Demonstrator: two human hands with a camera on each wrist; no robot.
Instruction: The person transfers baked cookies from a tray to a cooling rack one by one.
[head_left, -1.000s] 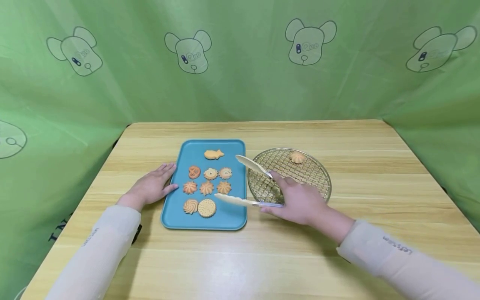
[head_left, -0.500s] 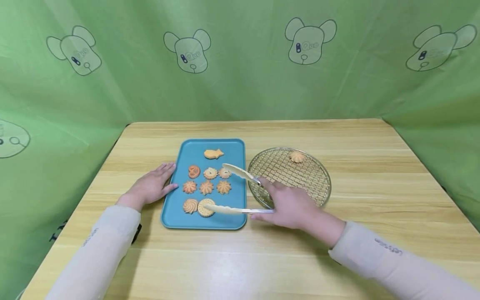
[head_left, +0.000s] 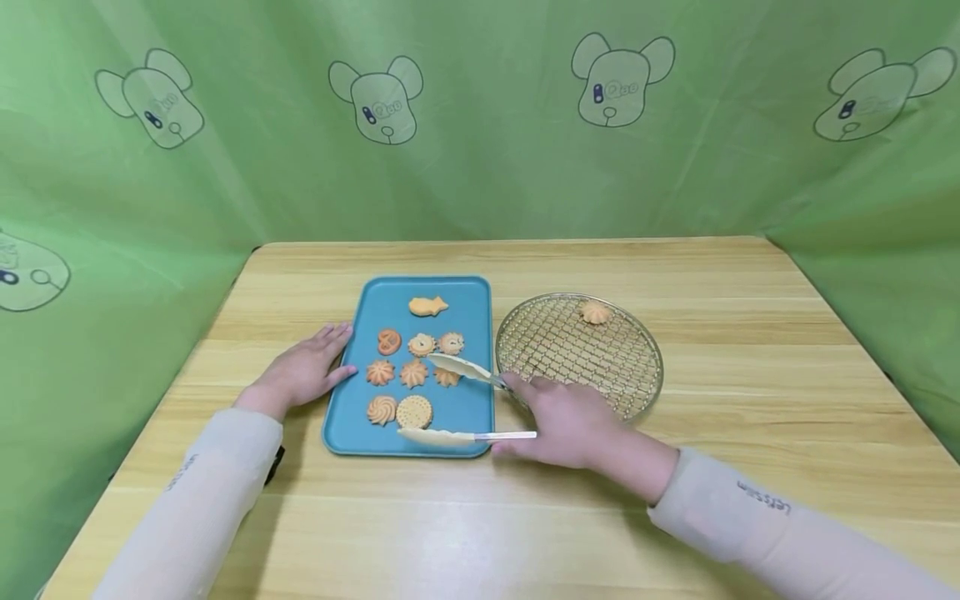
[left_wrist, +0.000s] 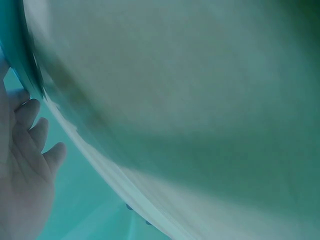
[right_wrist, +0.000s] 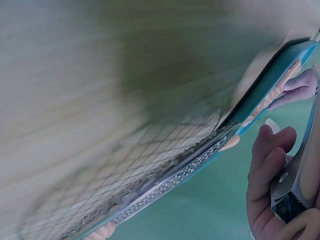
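My right hand (head_left: 573, 421) grips a pair of kitchen tongs (head_left: 438, 437), whose two pale tips stand wide apart over the right part of a blue tray (head_left: 468, 300). One tip partly covers a star-shaped cookie (head_left: 447, 379); the other lies just below a round cracker (head_left: 414, 412). Against the tray's left edge rests my left hand (head_left: 300, 373), fingers extended. More cookies lie in rows: a swirl cookie (head_left: 381, 409), a pretzel cookie (head_left: 388, 342) and a fish-shaped cookie (head_left: 428, 306). In the right wrist view, curled fingers (right_wrist: 262, 170) surround the tongs' metal end (right_wrist: 290, 192).
Right of the tray stands a round wire rack (head_left: 622, 358) with one star-shaped cookie (head_left: 596, 312) near its far rim. Both sit on a wooden table (head_left: 420, 533). A green curtain (head_left: 495, 183) hangs behind and at the sides.
My right hand has moved left and toward the near edge, carrying the open-armed tongs farther over the tray's lower right part. The left hand has stayed at the tray's edge.
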